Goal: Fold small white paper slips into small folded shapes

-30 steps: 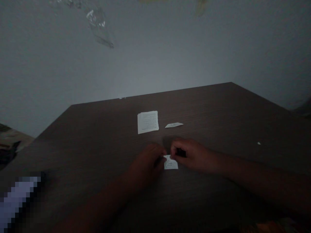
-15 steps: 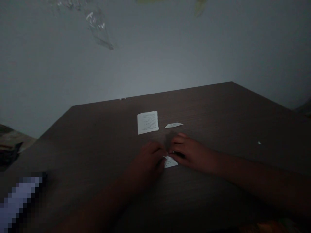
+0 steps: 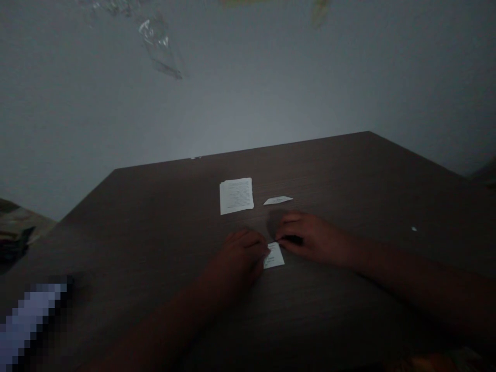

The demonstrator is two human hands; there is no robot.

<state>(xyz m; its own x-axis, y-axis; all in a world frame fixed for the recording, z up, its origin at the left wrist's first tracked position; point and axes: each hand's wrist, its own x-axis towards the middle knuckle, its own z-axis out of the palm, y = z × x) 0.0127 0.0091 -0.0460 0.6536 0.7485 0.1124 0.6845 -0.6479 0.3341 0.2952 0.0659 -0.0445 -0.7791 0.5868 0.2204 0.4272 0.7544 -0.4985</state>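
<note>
Left grip (image 3: 242,252) lies curled, its fingertips against the left edge of a small white paper slip (image 3: 274,256), while the right grip (image 3: 310,238) sits half closed just off the slip's upper right corner, a dark object (image 3: 292,239) tucked under its fingers. Whether either grip truly pinches the paper, I cannot tell from here. The slip lies flat on the dark wood tabletop (image 3: 349,175). It looks light, thin and soft, likely to crease, tear or skate away, so an edge or corner taken between fingertips seems the safest hold. I count one slip, one squared stack of printed paper (image 3: 236,196) at its 11 o'clock, sheets uncountable, one paper sliver (image 3: 278,200) at 12 o'clock, and one tiny white scrap (image 3: 414,228) far off at 3 o'clock.
</note>
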